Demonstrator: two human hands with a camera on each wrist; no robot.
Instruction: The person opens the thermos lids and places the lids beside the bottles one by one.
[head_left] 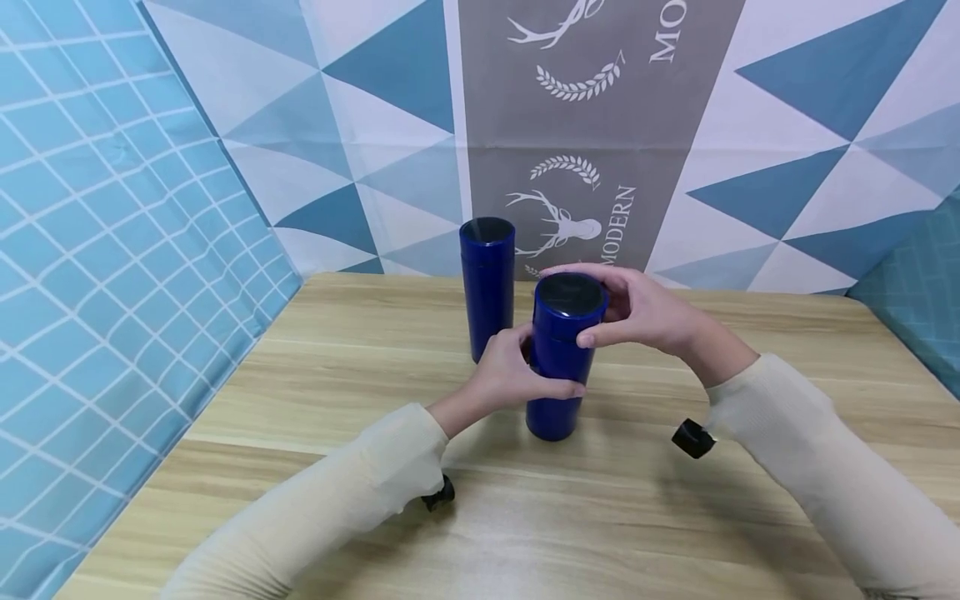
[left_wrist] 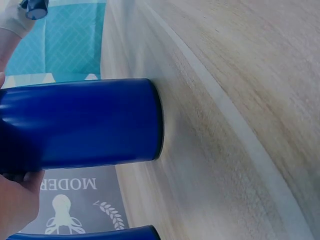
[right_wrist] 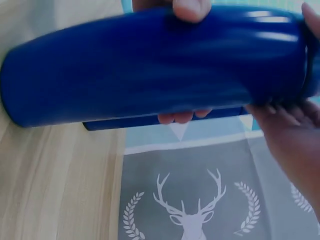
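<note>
The left hand (head_left: 508,375) has its grip curled round the middle of a blue bottle (head_left: 555,354), the right hand (head_left: 651,310) its grip round the top. It stands on the wooden surface (head_left: 480,542), just below and right of frame centre; a second bottle (head_left: 487,283) stands behind, at centre.

On the table (head_left: 525,533) we have two flasks, one before the other: the nearer flask (head_left: 559,357) sits around the middle, its base down at the tabletop, and the farther flask (head_left: 488,287) stands behind it and to its left, the two apart. Our left hand (head_left: 517,371) is around the nearer one's body from the left; our right hand (head_left: 637,312) is higher, around its top from the right. Behind the table hangs the back covering (head_left: 405,142), with a side covering (head_left: 112,250) along the left.
</note>
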